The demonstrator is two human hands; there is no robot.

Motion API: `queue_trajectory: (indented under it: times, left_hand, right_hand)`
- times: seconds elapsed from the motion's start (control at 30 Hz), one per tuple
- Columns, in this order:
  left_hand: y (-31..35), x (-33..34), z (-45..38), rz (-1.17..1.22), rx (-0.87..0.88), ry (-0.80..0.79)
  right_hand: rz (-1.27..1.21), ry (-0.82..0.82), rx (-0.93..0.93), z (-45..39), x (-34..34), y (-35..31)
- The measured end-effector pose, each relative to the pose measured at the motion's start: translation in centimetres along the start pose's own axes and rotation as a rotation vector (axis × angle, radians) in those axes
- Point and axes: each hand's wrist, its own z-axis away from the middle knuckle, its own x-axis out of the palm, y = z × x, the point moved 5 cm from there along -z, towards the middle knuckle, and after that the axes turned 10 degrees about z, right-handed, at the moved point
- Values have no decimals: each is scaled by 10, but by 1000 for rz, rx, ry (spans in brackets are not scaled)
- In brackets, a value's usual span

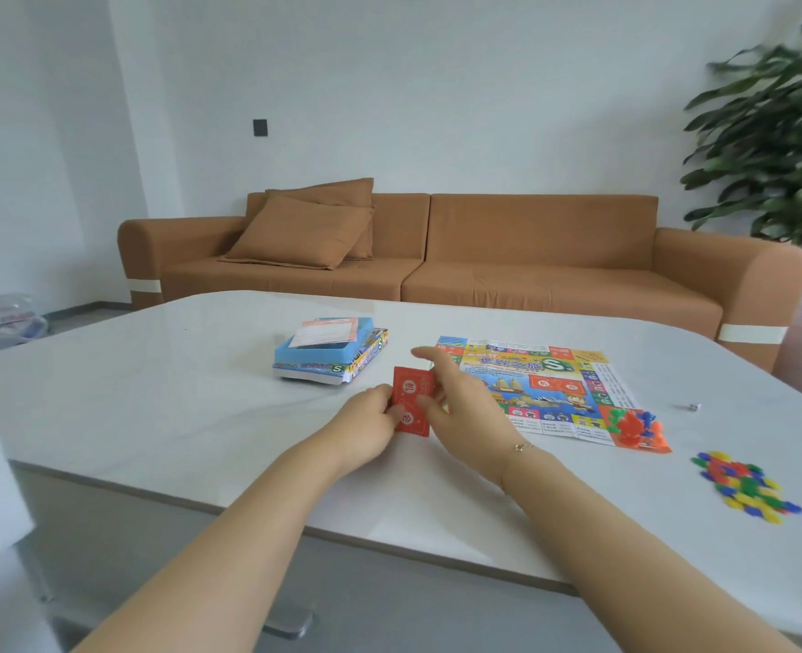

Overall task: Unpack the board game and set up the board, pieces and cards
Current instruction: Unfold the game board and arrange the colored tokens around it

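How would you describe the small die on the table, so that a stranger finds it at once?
Start from the white table and find the colourful game board. Just right of its far right side lies the die. It is a tiny white cube lying alone, unlike the coloured heap of plastic pieces nearer the person.

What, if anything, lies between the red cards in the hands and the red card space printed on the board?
Nothing visible does. The left hand holds the red cards beside the right hand, just left of the board. The printed red card space is bare; the figures stand at the board's near right corner.
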Motion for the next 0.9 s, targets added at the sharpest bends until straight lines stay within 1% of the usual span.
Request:
queue_trajectory:
  times: [0.07, 0.13, 0.2, 0.3, 0.37, 0.43, 0.5, 0.63, 0.8, 0.9]
  left_hand:
    - [0, -1, -2, 48, -7, 32]
    - [1, -2, -2, 156, 1, 48]
    - [2, -1, 1, 283, 12, 59]
    - [2, -2, 2, 388, 28, 79]
    - [1, -5, 2, 492, 27, 126]
    - [1, -12, 2, 553, 44, 188]
    - [1, -17, 3, 527, 76, 207]
    - [-6, -24, 5, 357, 84, 174]
    - [2, -20, 8, 274, 134, 72]
    - [6, -23, 9, -61, 218, 51]
  right_hand:
    - [-71, 33, 73, 0, -1, 5]
    - [-101, 26, 155, 1, 2, 12]
    - [-104, 3, 188, 1, 7, 16]
    - [-155, 2, 210, -1, 8, 15]
    - [-86, 18, 173, -2, 2, 13]
    - [73, 31, 111, -2, -6, 12]
    - [172, 29, 67, 0, -13, 9]
    - [223, 29, -1, 2, -20, 1]
    - [315, -103, -83, 4, -12, -3]
    - [348, -142, -81, 3, -9, -3]
